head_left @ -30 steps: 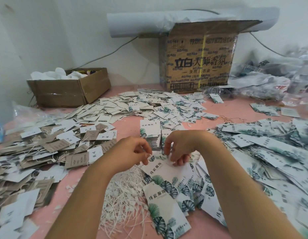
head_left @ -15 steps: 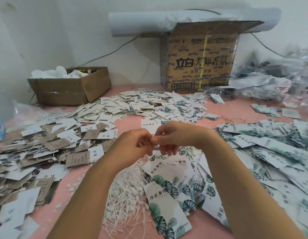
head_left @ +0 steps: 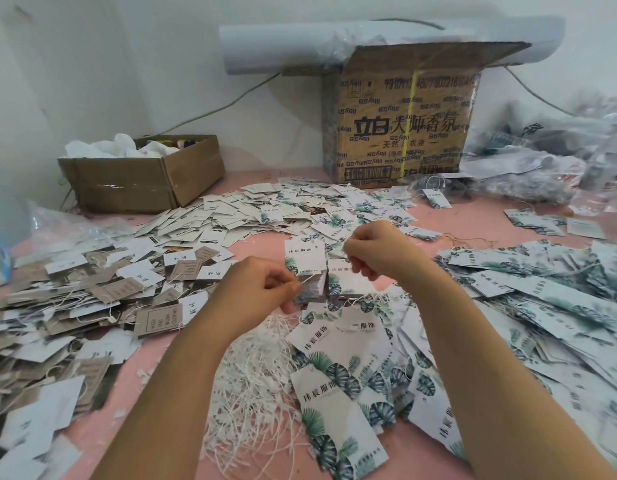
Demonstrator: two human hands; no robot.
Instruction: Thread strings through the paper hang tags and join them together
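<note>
String [head_left: 309, 279], thin, white; in fingers' pinch, L hand [head_left: 262, 292] & R hand [head_left: 373, 251]

A makeshift packing workroom: heaped hang tags [head_left: 231, 216], cardboard cartons [head_left: 400, 133], pink table [head_left: 473, 216].

Pink bench [head_left: 473, 216], white hang tags [head_left: 338, 344] with green leaf print, grey-brown tags [head_left: 158, 318], white strings [head_left: 251, 386], brown boxes [head_left: 144, 181], white wall [head_left: 127, 64]

One head-worn camera, looking forward and down, close over the left hand [head_left: 262, 289] and right hand [head_left: 376, 251], pink tabletop [head_left: 480, 212] stretching far.
</note>
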